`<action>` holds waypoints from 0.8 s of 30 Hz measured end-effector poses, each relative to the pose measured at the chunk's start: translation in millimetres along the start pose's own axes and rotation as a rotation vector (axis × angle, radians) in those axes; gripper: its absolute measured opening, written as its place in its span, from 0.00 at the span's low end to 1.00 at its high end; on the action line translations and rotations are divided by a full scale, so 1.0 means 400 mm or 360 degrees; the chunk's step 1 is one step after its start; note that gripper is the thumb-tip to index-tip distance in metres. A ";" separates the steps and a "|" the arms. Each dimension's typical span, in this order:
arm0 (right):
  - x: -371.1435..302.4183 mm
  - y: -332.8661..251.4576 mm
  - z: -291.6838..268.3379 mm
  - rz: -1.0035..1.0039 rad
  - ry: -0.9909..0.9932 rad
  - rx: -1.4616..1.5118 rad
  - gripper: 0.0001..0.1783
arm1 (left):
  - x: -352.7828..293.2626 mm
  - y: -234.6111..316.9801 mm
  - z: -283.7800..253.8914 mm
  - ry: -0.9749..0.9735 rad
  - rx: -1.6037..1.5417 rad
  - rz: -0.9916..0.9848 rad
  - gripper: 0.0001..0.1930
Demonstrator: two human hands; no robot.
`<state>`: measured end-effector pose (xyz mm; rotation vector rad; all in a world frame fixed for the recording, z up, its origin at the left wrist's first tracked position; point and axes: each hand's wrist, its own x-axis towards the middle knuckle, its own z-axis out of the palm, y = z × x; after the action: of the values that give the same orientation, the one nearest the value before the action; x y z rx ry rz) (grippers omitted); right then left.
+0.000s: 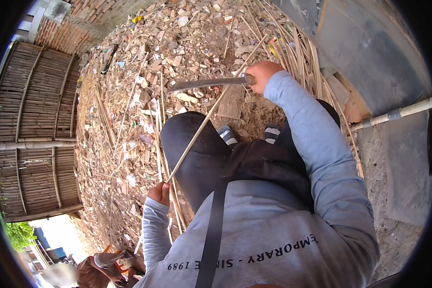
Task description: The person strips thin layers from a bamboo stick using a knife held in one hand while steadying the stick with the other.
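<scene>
Gripping near end of thin bamboo strip (201,127) with left hand (159,193); long axis running far-right toward right hand (260,76), clenched on knife (204,84) crossing strip's far end.

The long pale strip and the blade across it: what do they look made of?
The long pale strip, held by the left hand, looks like split bamboo or cane: straw-coloured, matt, thin and straight. The blade in the right hand looks like dull grey metal, unpolished, perhaps worn steel.
</scene>
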<state>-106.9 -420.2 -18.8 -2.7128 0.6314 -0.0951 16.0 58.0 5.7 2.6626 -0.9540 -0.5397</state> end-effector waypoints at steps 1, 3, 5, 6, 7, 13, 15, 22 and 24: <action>0.011 0.015 -0.003 0.0079 -0.0151 0.0070 0.21 | -0.009 -0.012 -0.002 -0.0015 -0.0016 0.0000 0.26; 0.032 0.079 0.012 0.0268 -0.0054 0.0097 0.20 | -0.009 -0.025 -0.006 -0.0042 -0.0027 0.0020 0.27; 0.040 0.112 0.028 0.0452 0.0056 0.0143 0.18 | -0.011 -0.012 -0.018 -0.0045 -0.0030 0.0009 0.27; 0.036 0.086 0.009 0.0443 0.0057 0.0144 0.18 | -0.018 -0.002 -0.025 -0.0055 -0.0033 -0.0022 0.27; 0.030 0.056 -0.010 0.0363 -0.0034 0.0078 0.16 | -0.023 0.002 -0.030 -0.0065 -0.0030 -0.0045 0.27; 0.021 0.051 0.022 0.0148 -0.0084 0.0040 0.19 | -0.028 -0.020 -0.012 -0.0064 -0.0081 -0.0049 0.28; 0.037 0.088 0.001 0.0518 -0.0098 0.0284 0.20 | -0.035 -0.026 -0.014 -0.0051 -0.0077 -0.0054 0.28; 0.004 0.045 -0.027 0.0252 -0.0032 0.0107 0.16 | -0.037 -0.025 -0.014 -0.0095 -0.0118 -0.0141 0.29; 0.007 0.044 -0.028 0.0147 -0.0119 0.0037 0.17 | -0.035 -0.043 -0.008 -0.0094 -0.0205 -0.0166 0.29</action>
<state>-113.4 -440.0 -14.6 -2.6466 0.7270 0.0221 16.9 80.3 5.9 2.6042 -0.7706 -0.6820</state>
